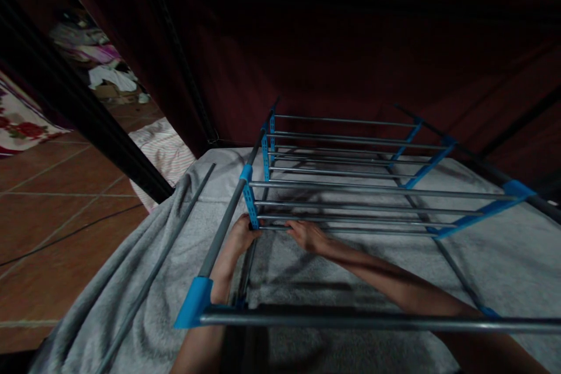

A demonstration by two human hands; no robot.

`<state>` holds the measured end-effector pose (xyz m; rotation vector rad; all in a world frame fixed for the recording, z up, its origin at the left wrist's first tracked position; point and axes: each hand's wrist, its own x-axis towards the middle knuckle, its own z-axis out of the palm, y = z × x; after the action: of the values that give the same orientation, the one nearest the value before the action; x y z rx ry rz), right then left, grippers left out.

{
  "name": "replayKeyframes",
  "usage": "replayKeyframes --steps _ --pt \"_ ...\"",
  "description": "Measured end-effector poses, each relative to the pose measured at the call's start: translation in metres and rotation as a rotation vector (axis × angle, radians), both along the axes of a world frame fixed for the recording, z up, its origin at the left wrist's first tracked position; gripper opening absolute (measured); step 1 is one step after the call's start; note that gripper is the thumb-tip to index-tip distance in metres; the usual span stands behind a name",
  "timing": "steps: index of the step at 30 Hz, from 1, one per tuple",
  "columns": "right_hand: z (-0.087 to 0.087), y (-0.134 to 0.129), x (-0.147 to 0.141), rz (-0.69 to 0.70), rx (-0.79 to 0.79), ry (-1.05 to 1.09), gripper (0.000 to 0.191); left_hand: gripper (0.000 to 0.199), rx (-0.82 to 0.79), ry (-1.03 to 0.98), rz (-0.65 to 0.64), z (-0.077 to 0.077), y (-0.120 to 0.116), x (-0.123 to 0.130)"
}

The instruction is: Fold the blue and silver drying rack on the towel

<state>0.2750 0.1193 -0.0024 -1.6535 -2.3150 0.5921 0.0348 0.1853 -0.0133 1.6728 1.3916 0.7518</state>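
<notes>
A rack frame of grey metal tubes and blue plastic connectors lies on its side across a grey blanket (289,269). My left hand (240,235) is closed around the lower end of a slotted blue connector (249,204) on the rack's left side; some of its fingers are hidden behind the connector. A short way to the right, my right hand (307,236) pinches the lowest crosswise metal tube (372,231) near its left end. Both arms pass beneath the nearest crossbar (333,320), which joins a blue corner piece (195,302) at the front left.
A loose grey tube (164,254) lies on the blanket to the left. Dark red curtain (350,64) hangs behind the rack. A dark post (100,117) stands at the left, above a tiled floor (65,204) with a cable (87,225). Clothes (111,76) are piled farther back.
</notes>
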Motion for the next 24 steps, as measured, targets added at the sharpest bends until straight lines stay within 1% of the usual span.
replayKeyframes --steps 4,7,10,12,15,17,18,21,24 --pt "0.002 -0.001 0.0 -0.004 0.005 0.009 0.031 0.023 0.021 0.006 -0.019 -0.001 0.001 0.0" --pt "0.005 -0.004 0.0 0.014 0.013 0.013 0.035 0.021 0.027 0.018 -0.03 0.001 0.0 0.0" --pt "0.013 -0.013 0.007 0.042 0.057 0.03 0.044 0.018 0.033 0.032 -0.056 0.008 -0.002 -0.001" --pt "0.022 -0.026 0.02 0.038 0.054 0.012 0.051 0.016 0.043 0.04 -0.063 0.014 -0.004 -0.001" --pt "0.037 -0.057 0.057 0.003 0.022 -0.028 0.056 0.014 0.06 0.053 -0.059 0.027 -0.008 0.002" --pt "0.041 -0.084 0.092 -0.032 0.022 0.0 0.057 0.012 0.06 0.065 -0.052 0.034 -0.011 0.004" --pt "0.041 -0.098 0.111 -0.07 0.018 0.021 0.056 0.011 0.056 0.069 -0.053 0.036 -0.013 0.006" --pt "0.03 -0.136 0.174 -0.253 -0.004 0.047 0.046 0.012 0.043 0.089 -0.058 0.036 -0.015 0.009" --pt "0.017 -0.163 0.232 -0.586 0.084 0.024 0.031 0.015 0.036 0.116 -0.062 0.028 -0.014 0.009"
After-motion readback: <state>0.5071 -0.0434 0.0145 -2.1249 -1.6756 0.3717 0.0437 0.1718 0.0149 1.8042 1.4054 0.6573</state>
